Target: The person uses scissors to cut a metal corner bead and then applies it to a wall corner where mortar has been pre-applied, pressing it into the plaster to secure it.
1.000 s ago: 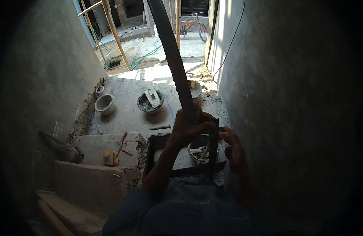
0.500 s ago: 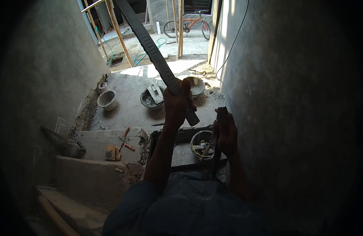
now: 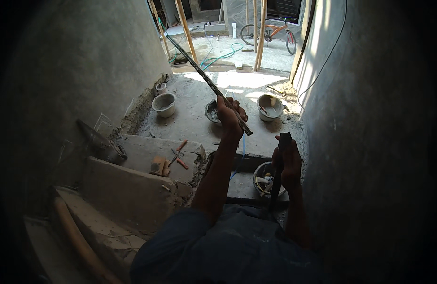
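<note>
My left hand (image 3: 231, 117) is wrapped around a long, thin dark metal strip (image 3: 195, 67) near its lower end. The strip slants up and away to the left, seen nearly edge-on. My right hand (image 3: 290, 163) is closed around a dark flat bar (image 3: 276, 189). Its blunt top pokes out above the fingers and its lower part hangs down in front of my shirt; shadow hides what kind of bar it is. Beyond my left hand sits a bucket of grey mix (image 3: 211, 112), partly covered by that hand. A round bucket of odds and ends (image 3: 256, 182) stands below my right hand.
Two more buckets, one left (image 3: 163, 105) and one right (image 3: 270, 108), stand on the concrete floor. Orange-handled pliers (image 3: 181, 163) and a wooden block (image 3: 158, 165) lie on the step. A handsaw (image 3: 93, 135) leans at left. Walls flank both sides; bamboo poles (image 3: 186, 31) rise ahead.
The strip in my left hand has turned from its broad face to its thin edge. My view has shifted left, so the scene sits further right. Both hands keep their hold.
</note>
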Demonstrator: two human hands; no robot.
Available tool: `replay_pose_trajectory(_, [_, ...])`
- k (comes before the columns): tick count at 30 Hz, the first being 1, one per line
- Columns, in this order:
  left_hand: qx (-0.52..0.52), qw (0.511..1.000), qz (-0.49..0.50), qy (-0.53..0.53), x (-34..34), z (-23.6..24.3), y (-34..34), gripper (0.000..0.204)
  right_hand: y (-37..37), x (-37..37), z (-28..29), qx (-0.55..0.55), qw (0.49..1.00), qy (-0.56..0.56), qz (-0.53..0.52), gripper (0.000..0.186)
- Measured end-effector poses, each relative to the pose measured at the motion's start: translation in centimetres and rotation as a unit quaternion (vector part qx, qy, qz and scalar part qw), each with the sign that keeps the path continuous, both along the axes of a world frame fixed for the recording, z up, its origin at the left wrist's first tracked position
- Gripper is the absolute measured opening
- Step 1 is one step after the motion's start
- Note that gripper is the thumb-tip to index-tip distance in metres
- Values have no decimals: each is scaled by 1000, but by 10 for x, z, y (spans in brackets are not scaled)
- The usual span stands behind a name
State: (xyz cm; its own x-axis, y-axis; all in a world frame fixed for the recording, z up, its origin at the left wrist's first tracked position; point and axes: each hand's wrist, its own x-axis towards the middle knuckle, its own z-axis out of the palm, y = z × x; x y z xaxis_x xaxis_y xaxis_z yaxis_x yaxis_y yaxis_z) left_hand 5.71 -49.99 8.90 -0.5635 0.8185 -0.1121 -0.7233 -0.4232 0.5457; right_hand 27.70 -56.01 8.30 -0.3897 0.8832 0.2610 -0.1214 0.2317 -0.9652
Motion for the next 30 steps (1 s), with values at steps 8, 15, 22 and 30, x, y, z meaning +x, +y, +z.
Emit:
replay_pose_trajectory(8, [-51, 997, 22, 56, -6, -6, 0, 45, 7, -10, -8, 7, 999, -1, 34, 41])
replay_pose_trajectory(15, [-51, 991, 40, 119, -6, -12, 7, 44, 13, -11, -11, -20, 998, 21, 50, 43])
replay_pose_trajectory(22, [-29, 995, 22, 88, -5, -10, 11, 43, 17, -16, -15, -34, 997, 41, 52, 39])
replay_pose_trajectory(30, [82, 996, -26, -9, -10, 2, 10, 48, 25, -20, -18, -35, 996, 14, 85, 41])
